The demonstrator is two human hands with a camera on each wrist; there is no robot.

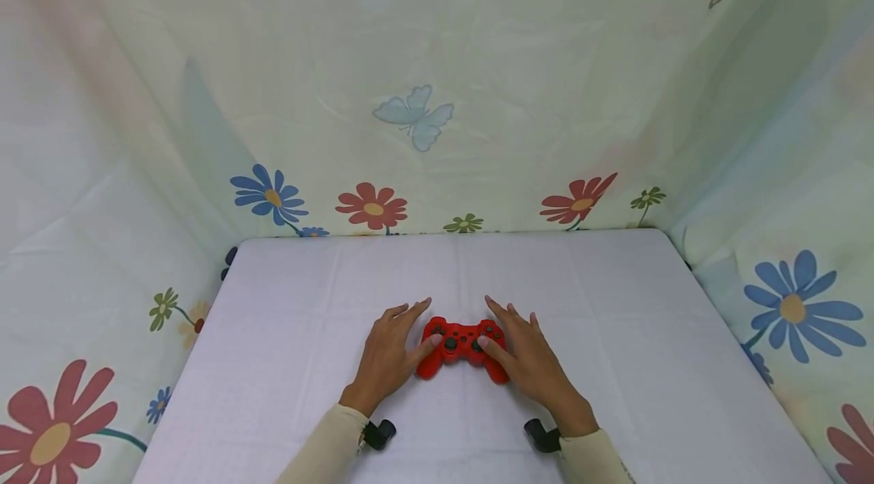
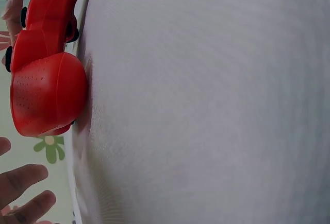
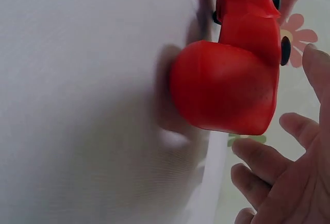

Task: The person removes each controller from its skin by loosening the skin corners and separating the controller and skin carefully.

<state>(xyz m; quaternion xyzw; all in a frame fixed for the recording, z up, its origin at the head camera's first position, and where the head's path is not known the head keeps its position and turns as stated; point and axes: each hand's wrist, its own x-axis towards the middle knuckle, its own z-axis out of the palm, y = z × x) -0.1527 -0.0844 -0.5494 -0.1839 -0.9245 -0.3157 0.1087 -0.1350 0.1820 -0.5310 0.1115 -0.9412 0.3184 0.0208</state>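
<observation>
A red game controller (image 1: 464, 352) with black thumbsticks lies on the white-covered table, its two grips toward the person. My left hand (image 1: 388, 356) is at its left side, fingers spread forward and thumb over the left part. At the other side is my right hand (image 1: 536, 364), fingers extended, its thumb reaching toward the right stick. Neither hand is wrapped round the controller; whether the thumbs touch it is hard to tell. In the left wrist view, a rounded grip of the controller (image 2: 49, 92) stands above loose fingertips. The right wrist view shows the other grip beside the right palm (image 3: 296, 183).
The table (image 1: 307, 287) has a white cloth over it. Behind it and at both sides hangs a pale curtain (image 1: 512, 89) printed with flowers and butterflies. Each wrist carries a small black camera, such as the left one (image 1: 380, 435).
</observation>
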